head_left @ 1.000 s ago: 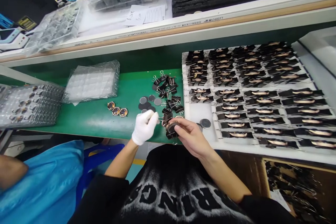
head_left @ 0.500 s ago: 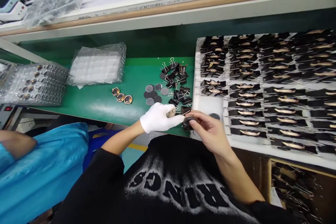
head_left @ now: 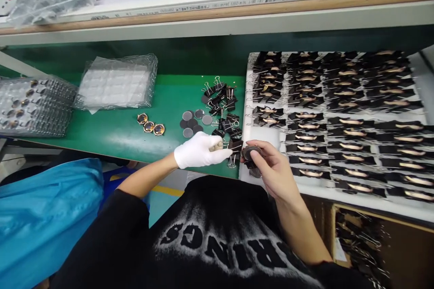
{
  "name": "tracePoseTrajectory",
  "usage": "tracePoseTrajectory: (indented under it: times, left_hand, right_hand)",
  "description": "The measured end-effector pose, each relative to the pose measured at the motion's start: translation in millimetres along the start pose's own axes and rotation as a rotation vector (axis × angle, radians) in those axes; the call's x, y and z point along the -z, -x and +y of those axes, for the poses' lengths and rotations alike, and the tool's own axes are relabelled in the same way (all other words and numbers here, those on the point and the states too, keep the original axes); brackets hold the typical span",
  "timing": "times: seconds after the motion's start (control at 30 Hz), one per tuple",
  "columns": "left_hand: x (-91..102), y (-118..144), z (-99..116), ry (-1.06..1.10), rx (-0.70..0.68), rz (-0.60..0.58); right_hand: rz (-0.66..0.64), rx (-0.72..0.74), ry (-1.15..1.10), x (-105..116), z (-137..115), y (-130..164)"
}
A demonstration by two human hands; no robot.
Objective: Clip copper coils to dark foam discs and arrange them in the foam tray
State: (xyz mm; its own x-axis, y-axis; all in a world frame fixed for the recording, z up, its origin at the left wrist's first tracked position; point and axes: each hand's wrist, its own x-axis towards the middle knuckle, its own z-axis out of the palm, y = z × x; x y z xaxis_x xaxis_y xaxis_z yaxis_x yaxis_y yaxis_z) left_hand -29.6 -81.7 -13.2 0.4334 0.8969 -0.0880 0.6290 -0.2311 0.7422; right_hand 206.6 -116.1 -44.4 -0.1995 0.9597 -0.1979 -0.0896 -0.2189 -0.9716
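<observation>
- Your right hand point(head_left: 274, 169), bare, grips a dark round part point(head_left: 250, 152) between thumb and fingertips, just above the near left corner of the white tray point(head_left: 259, 135).
- Your left hand point(head_left: 198, 151), in a white glove, pinches a small pale piece point(head_left: 217, 146) and points it toward the round part; the two hands are close but apart.
- A binder clip point(head_left: 233, 146) lies between your hands on the green worktop point(head_left: 118, 135), at the near end of the loose clip pile point(head_left: 220, 104).
- Grey discs point(head_left: 191, 119) lie just beyond your left hand; three gold-rimmed parts point(head_left: 149, 126) lie farther left.
- The tray holds rows of clipped assemblies point(head_left: 339, 108).
- Clear blister trays point(head_left: 115, 81) rest at the left.
</observation>
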Motion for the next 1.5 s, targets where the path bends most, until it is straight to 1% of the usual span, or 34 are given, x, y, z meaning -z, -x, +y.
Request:
tracePoseTrajectory:
  times: [0.1, 0.2, 0.3, 0.43, 0.53, 0.63, 0.73, 0.87, 0.93, 0.97, 1.03, 1.1, 1.13, 1.2, 1.27, 1.3, 1.37, 1.4, 1.5]
  left_hand:
    - [8.4, 4.2, 1.9, 0.014, -0.057, -0.118]
    - [15.2, 8.7, 5.4, -0.005, -0.086, -0.218]
    - [18.3, 13.1, 8.5, -0.056, -0.099, -0.255]
    - [21.2, 17.3, 9.9, -0.097, -0.185, -0.308]
    - [24.7, 18.5, 10.4, -0.109, -0.235, -0.319]
    - [27.4, 19.0, 13.1, -0.120, -0.248, -0.340]
    - [27.5, 20.4, 17.5, -0.110, -0.224, -0.390]
    - [27.6, 22.2, 22.0, -0.093, -0.199, -0.442]
    - [29.9, 21.7, 23.0, -0.121, -0.198, -0.452]
    - [31.6, 20.9, 23.2, -0.156, -0.194, -0.450]
    - [35.0, 18.8, 23.2, -0.236, -0.166, -0.440]
    - [35.9, 16.3, 23.0, -0.235, -0.100, -0.428]
    - [34.6, 14.9, 23.2, -0.164, -0.058, -0.429]
    - [28.0, 11.5, 24.8, 0.084, 0.040, -0.446]
    - [18.0, 6.7, 28.5, 0.314, 0.130, -0.465]
    - [12.9, 3.8, 30.7, 0.381, 0.156, -0.468]
    - [4.5, -3.0, 34.9, 0.430, 0.163, -0.458]
    - [1.6, -6.8, 36.3, 0.438, 0.149, -0.445]
    - [-3.6, -19.0, 36.1, 0.407, 0.114, -0.388]
  right_hand:
    - [-0.059, 0.028, 0.110, 6.2, -10.2, -4.1]
    - [-0.162, 0.083, 0.259, 12.9, -17.5, -5.9]
    - [-0.261, 0.120, 0.363, 18.4, -21.3, -5.6]
    - [-0.367, 0.113, 0.446, 21.6, -25.0, -5.6]
    - [-0.461, 0.115, 0.475, 20.3, -27.1, -6.0]
    - [-0.452, 0.143, 0.486, 17.7, -27.3, -4.7]
    - [-0.439, 0.160, 0.485, 16.3, -27.5, -2.4]
    - [-0.472, 0.178, 0.542, 17.0, -30.5, -0.3]
    - [-0.471, 0.184, 0.563, 17.3, -32.5, 1.3]
    - [-0.463, 0.191, 0.572, 17.3, -33.3, 2.4]
    - [-0.407, 0.240, 0.600, 17.0, -33.7, 5.1]
    - [-0.316, 0.373, 0.644, 17.1, -31.6, 7.2]
    - [-0.260, 0.465, 0.674, 17.5, -29.3, 7.7]
    - [-0.155, 0.648, 0.752, 19.8, -21.9, 7.0]
    - [-0.093, 0.770, 0.850, 24.2, -11.9, 5.4]
    - [-0.074, 0.805, 0.897, 27.0, -6.7, 4.9]
    - [-0.005, 0.828, 0.979, 33.1, 2.3, 5.6]
    - [0.066, 0.814, 1.016, 35.9, 5.6, 7.0]
    - [0.360, 0.727, 1.123, 41.9, 10.7, 15.5]
